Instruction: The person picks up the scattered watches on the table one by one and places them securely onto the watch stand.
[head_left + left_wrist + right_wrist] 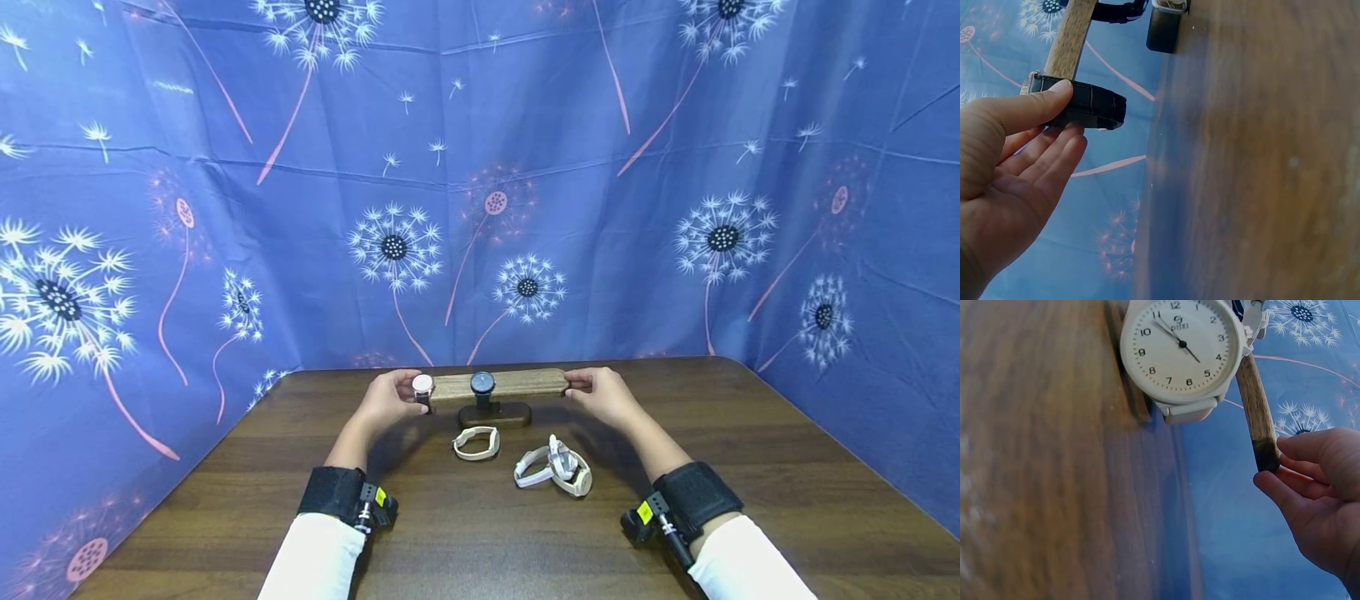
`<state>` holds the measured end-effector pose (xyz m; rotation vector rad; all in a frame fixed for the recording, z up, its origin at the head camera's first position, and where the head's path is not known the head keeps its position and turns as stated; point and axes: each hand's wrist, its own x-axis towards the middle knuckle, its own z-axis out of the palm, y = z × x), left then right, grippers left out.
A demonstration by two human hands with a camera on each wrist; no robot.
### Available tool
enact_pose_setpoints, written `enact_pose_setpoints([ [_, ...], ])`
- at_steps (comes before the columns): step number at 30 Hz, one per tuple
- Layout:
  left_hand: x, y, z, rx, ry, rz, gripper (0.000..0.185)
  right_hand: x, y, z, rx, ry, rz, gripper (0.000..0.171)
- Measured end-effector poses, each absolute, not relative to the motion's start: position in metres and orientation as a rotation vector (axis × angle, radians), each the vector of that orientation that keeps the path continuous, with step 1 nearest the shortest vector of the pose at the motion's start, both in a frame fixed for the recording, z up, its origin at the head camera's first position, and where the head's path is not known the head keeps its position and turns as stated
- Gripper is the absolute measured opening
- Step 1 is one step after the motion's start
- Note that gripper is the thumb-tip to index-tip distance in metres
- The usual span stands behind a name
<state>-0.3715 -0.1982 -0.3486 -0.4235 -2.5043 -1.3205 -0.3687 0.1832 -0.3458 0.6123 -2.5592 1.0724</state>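
Pinching the watch (423, 387) strap on the bar's (517, 383) left end was the left hand (386, 400); right hand (603, 395) gripped the bar's right end, above the desk (750, 467).

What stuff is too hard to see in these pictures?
- Dark watch on the wooden bar: head view, dial too small to read.
- Stand base: head view, partly behind the dark watch's strap.
- White-faced watch: head view, left hand covers its strap.
- Cream watch: right wrist view, strap cut off by the top edge.
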Motion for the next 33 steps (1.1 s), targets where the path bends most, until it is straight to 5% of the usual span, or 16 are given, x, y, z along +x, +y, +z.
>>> enact_pose_setpoints([
  [33, -0.369, -0.18, -0.345, -0.429, -2.555, -1.144, 0.066, -0.368, 0.177, -0.348, 0.644, -2.517, 1.074, 0.034],
])
